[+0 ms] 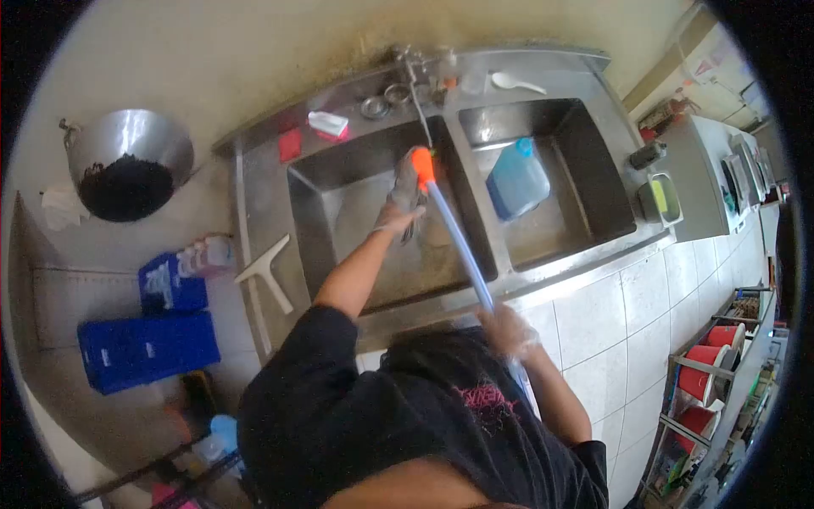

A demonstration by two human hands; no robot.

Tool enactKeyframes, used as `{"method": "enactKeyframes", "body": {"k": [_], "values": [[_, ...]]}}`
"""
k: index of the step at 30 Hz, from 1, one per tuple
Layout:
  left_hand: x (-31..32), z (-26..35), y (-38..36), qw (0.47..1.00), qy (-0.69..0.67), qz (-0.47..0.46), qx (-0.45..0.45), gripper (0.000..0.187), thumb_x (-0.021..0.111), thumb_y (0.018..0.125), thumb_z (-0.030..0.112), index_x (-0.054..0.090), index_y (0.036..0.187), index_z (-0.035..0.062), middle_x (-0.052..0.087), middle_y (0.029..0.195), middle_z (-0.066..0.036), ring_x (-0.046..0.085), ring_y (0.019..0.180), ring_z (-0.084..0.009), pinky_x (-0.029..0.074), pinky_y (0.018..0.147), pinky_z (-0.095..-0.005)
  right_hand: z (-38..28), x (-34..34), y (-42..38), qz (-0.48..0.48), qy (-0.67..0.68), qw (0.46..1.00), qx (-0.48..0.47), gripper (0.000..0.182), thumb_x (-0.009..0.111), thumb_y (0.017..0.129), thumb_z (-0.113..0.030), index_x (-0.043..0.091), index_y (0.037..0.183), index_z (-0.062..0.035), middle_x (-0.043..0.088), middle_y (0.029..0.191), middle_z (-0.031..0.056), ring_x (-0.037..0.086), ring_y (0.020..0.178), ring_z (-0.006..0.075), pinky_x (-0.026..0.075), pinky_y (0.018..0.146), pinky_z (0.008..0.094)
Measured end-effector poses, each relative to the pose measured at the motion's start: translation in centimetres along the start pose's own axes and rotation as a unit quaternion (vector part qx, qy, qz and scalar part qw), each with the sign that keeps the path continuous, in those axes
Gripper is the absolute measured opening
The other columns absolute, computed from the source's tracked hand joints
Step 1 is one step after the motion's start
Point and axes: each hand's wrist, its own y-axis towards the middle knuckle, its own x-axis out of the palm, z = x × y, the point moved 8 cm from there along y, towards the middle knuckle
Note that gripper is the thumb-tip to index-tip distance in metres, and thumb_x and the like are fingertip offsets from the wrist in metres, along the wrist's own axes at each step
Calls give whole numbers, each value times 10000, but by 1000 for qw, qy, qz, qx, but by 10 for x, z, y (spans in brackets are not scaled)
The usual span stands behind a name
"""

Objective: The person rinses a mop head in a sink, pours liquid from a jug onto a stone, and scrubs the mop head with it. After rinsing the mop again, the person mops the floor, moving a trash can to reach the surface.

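Observation:
Over the left sink basin [365, 204], my left hand [405, 197] holds a dark grey cloth or scrubber against the orange head [421, 167] of a long pole. My right hand [507, 331], in a clear glove, is wrapped round the blue-violet pole [462, 246] near the sink's front edge. The orange end is just below the faucet [417, 93]. In the right basin [585, 187] lies a blue jug [518, 182] with a blue cap.
A white squeegee [270, 273] lies on the left counter. Behind the basins are a white brush [328, 125], a red sponge [290, 145] and a white ladle [519, 82]. A large wok [131, 157] hangs left, above blue crates [148, 348]. A green-filled metal tray [661, 199] stands right.

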Motion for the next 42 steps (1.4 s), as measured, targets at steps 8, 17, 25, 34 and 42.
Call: {"method": "enactKeyframes", "body": {"k": [8, 17, 25, 34, 42], "values": [[-100, 24, 32, 929, -1, -368, 20, 599, 728, 834, 194, 496, 1376, 90, 668, 1139, -73, 653, 993, -215, 536, 849, -365, -43, -43, -119, -70, -115, 982, 131, 454, 425, 1035, -419, 469, 1236, -14, 646, 997, 324, 646, 957, 474, 513, 881, 524], [-196, 346, 116, 825, 350, 167, 411, 232, 562, 862, 168, 749, 944, 57, 708, 1014, -208, 695, 945, -372, 540, 819, -474, -60, -30, -197, -58, -69, 974, 209, 456, 487, 998, -446, 479, 1201, -38, 667, 856, 276, 650, 853, 485, 508, 781, 543], [-137, 368, 173, 781, 563, 108, 247, 289, 705, 843, 292, 759, 1063, 113, 713, 1162, -114, 666, 1118, -297, 382, 1055, -627, -49, 2, -298, 272, 283, 888, 239, 274, 633, 943, -284, 520, 1047, -57, 503, 679, -18, 541, 604, 127, 448, 546, 292], [-127, 356, 195, 777, 579, 131, 209, 283, 658, 875, 260, 742, 1123, 153, 705, 1203, -59, 651, 1156, -269, 275, 1080, -706, 32, 12, -380, 613, 338, 671, 244, 217, 634, 980, -278, 547, 1076, -104, 482, 669, -68, 449, 506, 9, 376, 414, 171], [-115, 352, 244, 717, 639, 121, 252, 304, 665, 862, 280, 737, 1143, 189, 690, 1232, -56, 641, 1172, -280, 296, 1085, -666, 178, 41, -409, 585, 360, 621, 377, 242, 547, 1004, -231, 550, 1211, -106, 578, 808, 106, 586, 656, 237, 503, 563, 392]]}}
